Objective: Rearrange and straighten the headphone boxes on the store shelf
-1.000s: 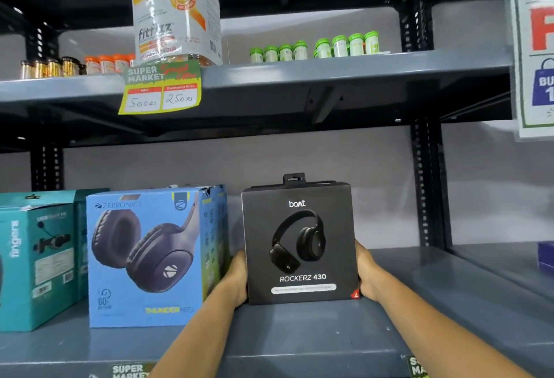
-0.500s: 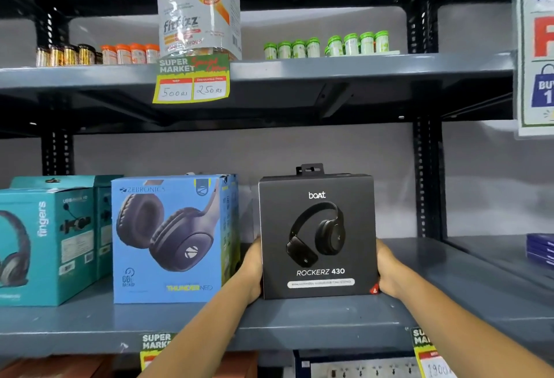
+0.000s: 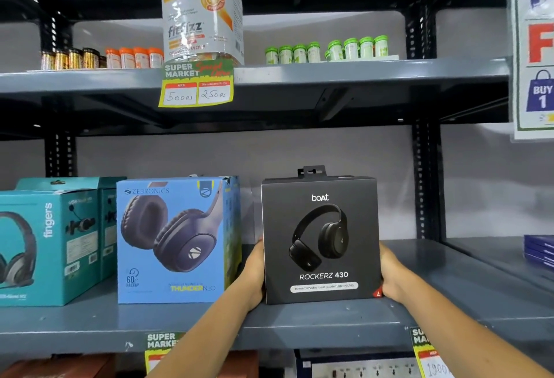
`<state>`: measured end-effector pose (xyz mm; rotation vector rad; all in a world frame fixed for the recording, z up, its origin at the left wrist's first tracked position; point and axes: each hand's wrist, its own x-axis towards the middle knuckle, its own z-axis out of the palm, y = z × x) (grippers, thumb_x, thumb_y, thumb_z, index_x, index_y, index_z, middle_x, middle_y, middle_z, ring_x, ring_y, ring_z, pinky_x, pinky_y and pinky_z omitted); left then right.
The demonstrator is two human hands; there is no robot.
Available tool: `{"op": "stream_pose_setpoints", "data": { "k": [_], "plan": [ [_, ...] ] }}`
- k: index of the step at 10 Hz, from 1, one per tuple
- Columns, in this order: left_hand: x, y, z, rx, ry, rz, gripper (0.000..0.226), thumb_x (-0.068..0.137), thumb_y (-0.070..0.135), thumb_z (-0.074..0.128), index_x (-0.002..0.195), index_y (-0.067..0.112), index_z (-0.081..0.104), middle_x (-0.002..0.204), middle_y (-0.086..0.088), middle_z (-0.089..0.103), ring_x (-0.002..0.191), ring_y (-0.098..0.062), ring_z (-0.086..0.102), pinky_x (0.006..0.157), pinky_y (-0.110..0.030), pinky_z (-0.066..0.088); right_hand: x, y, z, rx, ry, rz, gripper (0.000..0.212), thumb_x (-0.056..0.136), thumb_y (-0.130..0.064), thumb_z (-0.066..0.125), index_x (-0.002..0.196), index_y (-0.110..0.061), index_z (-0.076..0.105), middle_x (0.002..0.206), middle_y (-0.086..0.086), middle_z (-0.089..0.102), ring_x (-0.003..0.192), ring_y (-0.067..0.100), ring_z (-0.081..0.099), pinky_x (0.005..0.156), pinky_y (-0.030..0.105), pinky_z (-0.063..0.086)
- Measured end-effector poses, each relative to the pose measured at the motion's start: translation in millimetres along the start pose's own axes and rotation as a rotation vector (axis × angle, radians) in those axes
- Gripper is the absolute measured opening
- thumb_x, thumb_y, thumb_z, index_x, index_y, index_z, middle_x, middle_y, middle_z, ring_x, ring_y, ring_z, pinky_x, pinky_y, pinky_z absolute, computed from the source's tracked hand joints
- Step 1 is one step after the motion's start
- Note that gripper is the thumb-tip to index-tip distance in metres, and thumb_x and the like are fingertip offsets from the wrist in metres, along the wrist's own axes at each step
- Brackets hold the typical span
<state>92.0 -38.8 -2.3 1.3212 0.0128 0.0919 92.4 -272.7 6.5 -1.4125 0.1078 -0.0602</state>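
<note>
On the grey middle shelf [image 3: 299, 323], a black boAt headphone box [image 3: 320, 240] stands upright, its front facing outward, near the shelf's front edge. Both hands grasp it: the left hand [image 3: 253, 278] presses its left side low down, and the right hand [image 3: 392, 277] presses its right side, fingers wrapped behind. Just beside it to the left, with a narrow gap, stands a blue Zebronics box [image 3: 174, 240], and further left a teal Fingers box [image 3: 48, 249]. A large Fitfizz jar [image 3: 202, 15] sits on the upper shelf [image 3: 359, 73].
</note>
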Motion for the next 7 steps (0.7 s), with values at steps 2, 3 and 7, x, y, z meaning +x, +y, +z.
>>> {"op": "stream_pose_setpoints", "data": {
  "k": [2,3,7],
  "plan": [
    [-3,1,1,0.009,0.015,-0.019,0.04,0.093,0.047,0.046,0.077,0.018,0.066,0.066,-0.006,0.075,0.073,-0.026,0.07,0.061,-0.029,0.052,-6,-1,1,0.004,0.027,-0.002,0.032,0.095,-0.031,0.049,0.073,-0.01,0.059,0.053,0.009,0.069,0.058,0.028,0.065,0.045,0.028,0.052],
    [-7,3,0,-0.022,0.04,-0.012,0.044,0.093,0.052,0.044,0.084,0.018,0.07,0.073,-0.008,0.077,0.078,-0.028,0.072,0.07,-0.034,0.056,-12,-2,2,0.058,0.053,-0.014,0.032,0.096,-0.035,0.049,0.078,-0.011,0.063,0.061,0.01,0.073,0.067,0.03,0.066,0.053,0.034,0.054],
    [-101,17,-41,0.081,-0.071,0.007,0.061,0.096,0.054,0.034,0.148,0.023,0.028,0.157,0.002,0.026,0.144,-0.019,0.024,0.114,-0.036,0.017,-87,32,44,0.151,0.499,-0.188,0.057,0.099,-0.045,0.036,0.144,-0.011,0.037,0.153,0.012,0.039,0.138,0.032,0.038,0.115,0.047,0.027]
  ]
}}
